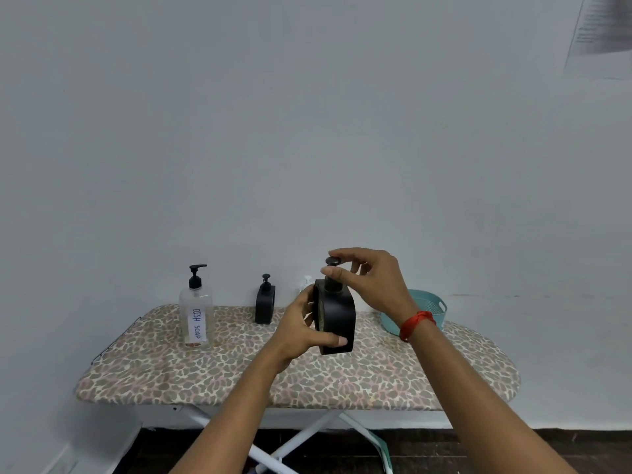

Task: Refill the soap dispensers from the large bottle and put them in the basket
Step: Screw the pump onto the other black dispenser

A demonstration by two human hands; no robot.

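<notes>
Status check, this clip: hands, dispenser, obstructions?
Left hand grips black dispenser body; right hand pinches its pump head. Dispenser upright, pump seated. Large bottle, second dispenser stand apart at left; basket behind right wrist, nothing blocking.

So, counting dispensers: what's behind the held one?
A small white top, perhaps a pump, shows behind the black dispenser; whatever lies below it is covered by the dispenser and the left hand.

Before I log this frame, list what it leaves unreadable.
Head view:
- Basket interior: hidden by its wall and the wrist of the right hand.
- White object: mostly behind the held dispenser and left hand.
- Paper, top right: blurred, cut by the edge.
- Dispenser's fill: opaque body.
</notes>
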